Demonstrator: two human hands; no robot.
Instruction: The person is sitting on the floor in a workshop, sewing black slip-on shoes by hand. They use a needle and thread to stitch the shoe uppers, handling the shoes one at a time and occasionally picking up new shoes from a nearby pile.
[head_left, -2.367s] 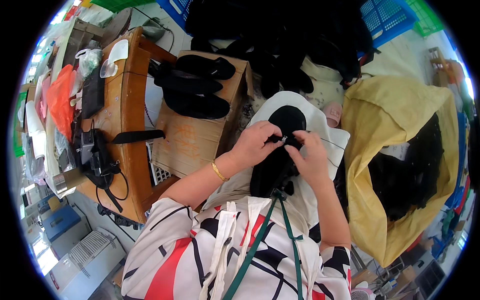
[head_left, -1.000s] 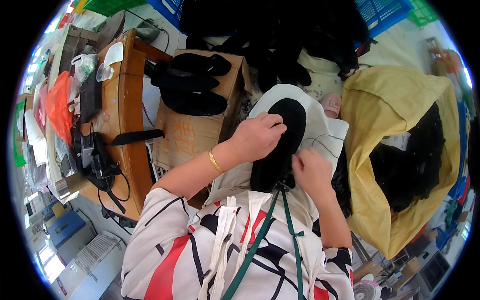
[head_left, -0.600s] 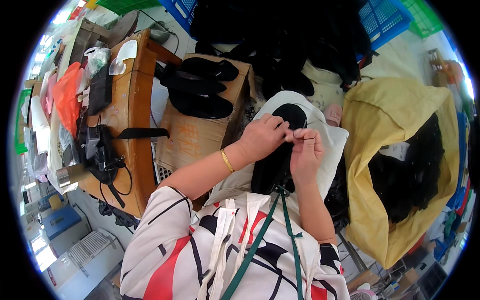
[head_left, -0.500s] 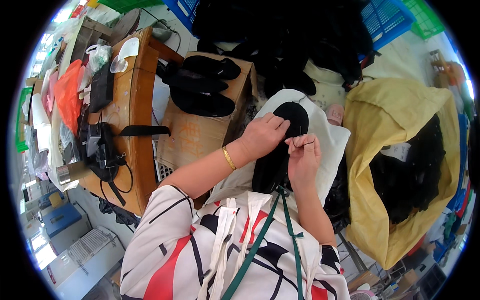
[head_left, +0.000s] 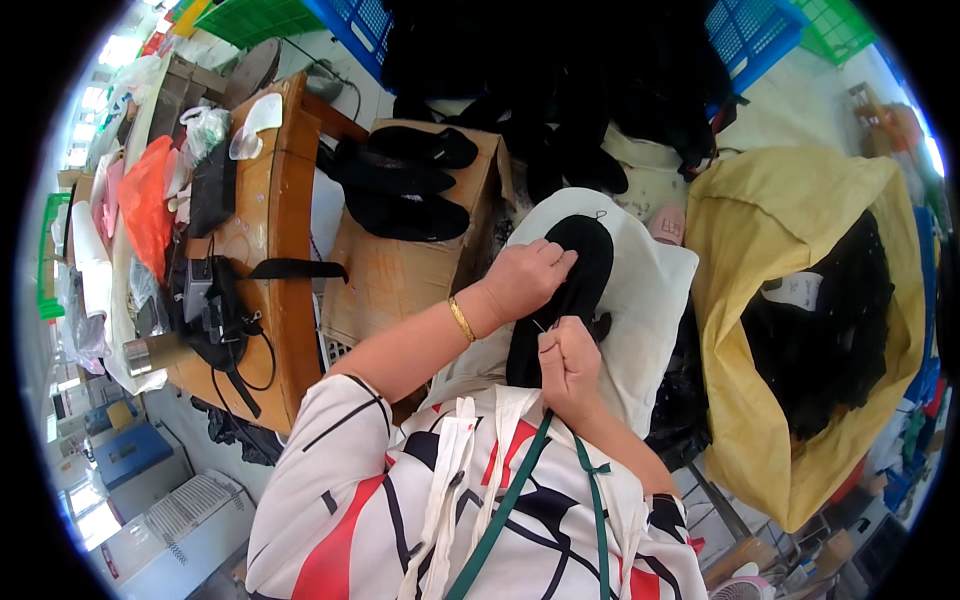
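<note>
A black cloth shoe (head_left: 592,245) lies lengthwise over the white cloth (head_left: 645,290) on my lap, its rounded end pointing away from me. My left hand (head_left: 530,277) is closed on the shoe's left edge, fingertips pinched on the black fabric. Close to my body, my right hand (head_left: 570,368) is curled into a fist against the lower part of the shoe. A thin pale needle (head_left: 539,325) shows beside its thumb and index finger; any thread on it is hard to make out against the black.
Several black shoes (head_left: 415,215) rest on a cardboard box (head_left: 370,285) ahead left. A wooden table (head_left: 285,200) stands at the left. On the right, a yellow sack (head_left: 715,290) holds black items. Blue crates (head_left: 755,45) and a black heap (head_left: 560,70) lie ahead.
My right hand has moved down and left from the shoe's far end toward my body, its fingers curling tighter. The left hand still grips the shoe.
</note>
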